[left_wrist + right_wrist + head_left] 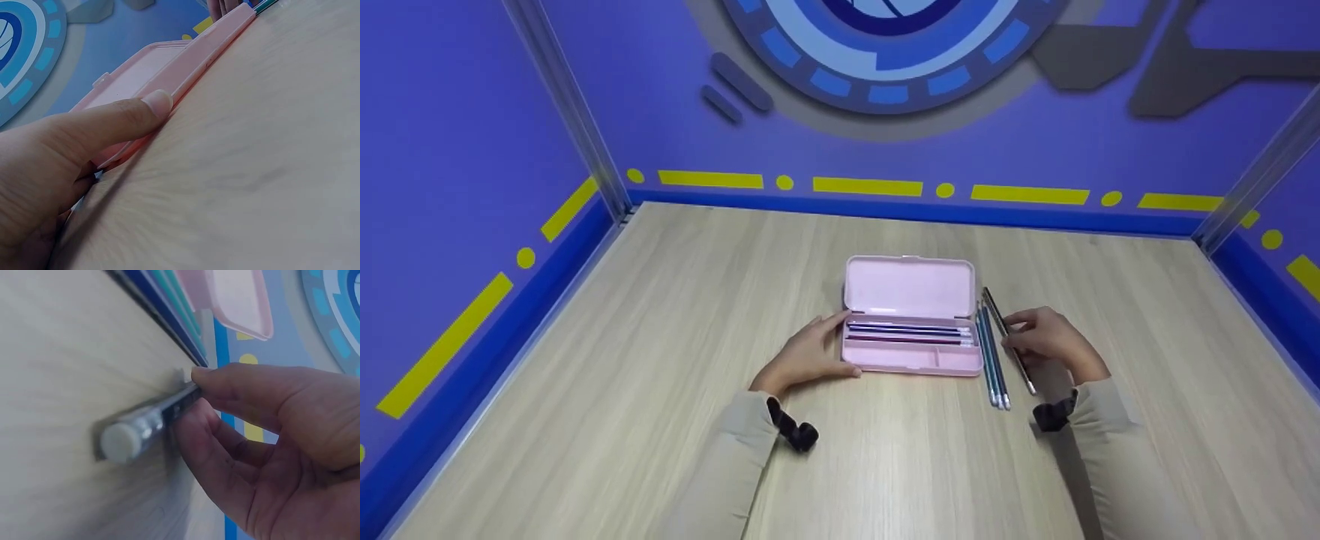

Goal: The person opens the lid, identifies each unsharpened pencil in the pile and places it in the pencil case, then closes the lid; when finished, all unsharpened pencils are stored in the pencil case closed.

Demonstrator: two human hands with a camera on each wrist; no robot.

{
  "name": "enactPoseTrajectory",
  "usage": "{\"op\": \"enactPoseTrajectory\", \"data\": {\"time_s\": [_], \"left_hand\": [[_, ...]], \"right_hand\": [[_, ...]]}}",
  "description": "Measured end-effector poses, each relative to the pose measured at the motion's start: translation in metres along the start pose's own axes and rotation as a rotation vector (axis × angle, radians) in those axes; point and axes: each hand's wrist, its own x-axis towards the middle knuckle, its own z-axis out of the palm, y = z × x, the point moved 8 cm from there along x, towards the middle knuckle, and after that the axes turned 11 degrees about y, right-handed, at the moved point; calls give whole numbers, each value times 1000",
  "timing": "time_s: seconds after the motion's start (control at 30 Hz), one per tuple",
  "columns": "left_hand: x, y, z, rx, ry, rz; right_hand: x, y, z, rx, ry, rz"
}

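Note:
An open pink pencil case [910,287] lies on the table, lid tilted back. Inside its rear compartment are several dark pencils [907,330]. My left hand [806,351] holds the left end of the case. In the left wrist view its thumb [129,115] lies along the front wall, and the other fingers are mostly hidden. With thumb and fingertips, my right hand [1056,341] pinches a black pencil [1020,362] to the right of the case. That pencil's white eraser end [121,443] faces the right wrist camera. Between case and hand lie several blue and green pencils [992,360].
The pale wooden table [660,322] carries the case and pencils. A blue-purple panel [645,97] with yellow markings stands behind it, with a similar panel [442,150] on the left. Front compartments of the case hold nothing visible.

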Motion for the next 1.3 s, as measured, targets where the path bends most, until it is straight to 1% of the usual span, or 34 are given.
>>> {"op": "enactPoseTrajectory", "data": {"time_s": [0.17, 0.3, 0.5, 0.57, 0.77, 0.87, 1.07, 1.23, 1.3], "left_hand": [[-1, -1, 2, 3, -2, -21], [-1, 0, 2, 5, -1, -12], [0, 2, 1, -1, 0, 2], [0, 2, 1, -1, 0, 3], [1, 0, 1, 6, -7, -23], [2, -1, 1, 14, -7, -26], [2, -2, -2, 10, 4, -25], [1, -3, -1, 11, 1, -29], [0, -4, 0, 12, -2, -28]], "right_hand": [[-1, 0, -2, 39, 0, 0], [-1, -5, -6, 23, 41, -26], [-3, -21, -14, 7, 125, -111], [-3, -26, -16, 15, 141, -124], [-4, -46, -17, 27, 177, -167], [-2, -58, -16, 19, 196, -213], [1, -82, -10, 2, 225, -345], [-1, -99, -2, -4, 194, -452], [-1, -103, 3, -20, 170, -473]]}}
